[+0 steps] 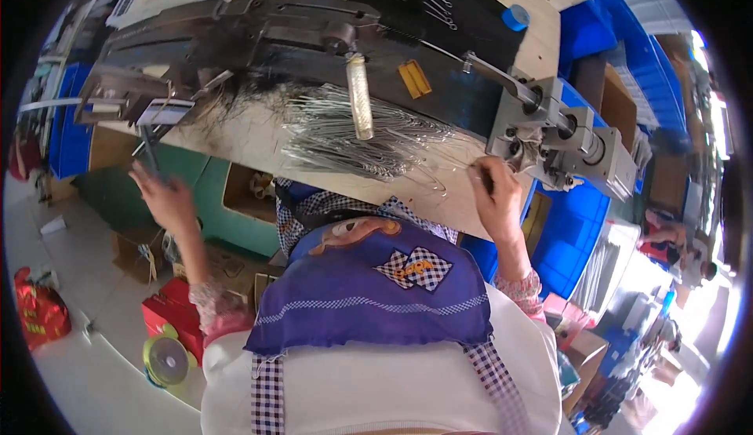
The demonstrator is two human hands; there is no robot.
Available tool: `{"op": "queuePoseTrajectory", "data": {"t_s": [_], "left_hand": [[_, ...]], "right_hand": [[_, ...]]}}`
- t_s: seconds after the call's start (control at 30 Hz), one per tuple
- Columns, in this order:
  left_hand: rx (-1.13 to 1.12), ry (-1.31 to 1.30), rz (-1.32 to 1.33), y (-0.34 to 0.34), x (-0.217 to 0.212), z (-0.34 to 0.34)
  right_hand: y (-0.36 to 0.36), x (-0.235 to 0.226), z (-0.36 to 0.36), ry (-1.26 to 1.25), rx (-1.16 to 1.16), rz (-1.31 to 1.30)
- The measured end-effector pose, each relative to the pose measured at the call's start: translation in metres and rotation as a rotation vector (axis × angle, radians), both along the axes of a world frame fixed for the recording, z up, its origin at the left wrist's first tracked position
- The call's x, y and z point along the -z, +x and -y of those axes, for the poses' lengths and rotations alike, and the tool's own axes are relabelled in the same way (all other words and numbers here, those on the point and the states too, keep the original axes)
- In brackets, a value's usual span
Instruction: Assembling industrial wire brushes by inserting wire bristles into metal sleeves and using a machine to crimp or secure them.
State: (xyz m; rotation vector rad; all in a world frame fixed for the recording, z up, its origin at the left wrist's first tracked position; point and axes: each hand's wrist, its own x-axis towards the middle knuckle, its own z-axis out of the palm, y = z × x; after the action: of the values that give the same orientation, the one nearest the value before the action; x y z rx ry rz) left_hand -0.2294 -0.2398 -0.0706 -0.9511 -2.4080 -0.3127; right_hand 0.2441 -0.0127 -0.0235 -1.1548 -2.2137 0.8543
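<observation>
Head view: the left hand [167, 203] is held out beyond the near left part of the counter [255, 138], blurred, its fingers loosely spread, just beside a dark lever [149, 149] that hangs from a dark metal machine [196, 43]; whether the fingertips touch that lever cannot be told. The right hand [498, 192] is at the near edge toward the right corner, its fingers curled with the thumb side close to the tips; a few thin wire ends reach toward it, but whether it pinches one cannot be told. Long bent metal wires [353, 133] lie in a thick, loose heap along the middle of the near edge, ends pointing mostly left and right, some of them fanning out toward the right hand. Above this heap a pale wrapped handle [359, 98] juts from the machine toward the near edge, and a small yellow piece [413, 79] lies to its right on the dark surface. Just beyond the right hand, at the right end of the counter, stands a grey metal fixture [541, 121] with a long arm slanting away to the left. Toward the far edge, several looped wire pieces [438, 7] lie on a black sheet [478, 11], with a blue cap [515, 18] near the right edge.
</observation>
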Motion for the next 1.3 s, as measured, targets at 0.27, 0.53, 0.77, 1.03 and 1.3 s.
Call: {"op": "queuePoseTrajectory", "data": {"t_s": [0.27, 0.53, 0.77, 1.03, 1.3], "left_hand": [[-0.339, 0.112, 0.537, -0.007, -0.015, 0.021], [1.010, 0.351, 0.576, 0.166, -0.118, -0.106], [1.092, -0.004, 1.429, 0.181, -0.114, -0.130], [0.642, 0.459, 2.151, 0.238, -0.075, -0.169], [0.870, 0.930, 2.949, 0.157, -0.146, -0.167]], "right_hand": [[0.039, -0.027, -0.006, 0.090, 0.393, -0.435], [-0.021, -0.105, -0.017, 0.167, -0.138, -0.088], [-0.084, -0.136, -0.037, 0.065, -0.209, -0.076], [-0.096, -0.091, -0.094, 0.510, -0.358, 0.086], [-0.111, -0.080, -0.101, 0.742, -0.361, 0.242]]}}
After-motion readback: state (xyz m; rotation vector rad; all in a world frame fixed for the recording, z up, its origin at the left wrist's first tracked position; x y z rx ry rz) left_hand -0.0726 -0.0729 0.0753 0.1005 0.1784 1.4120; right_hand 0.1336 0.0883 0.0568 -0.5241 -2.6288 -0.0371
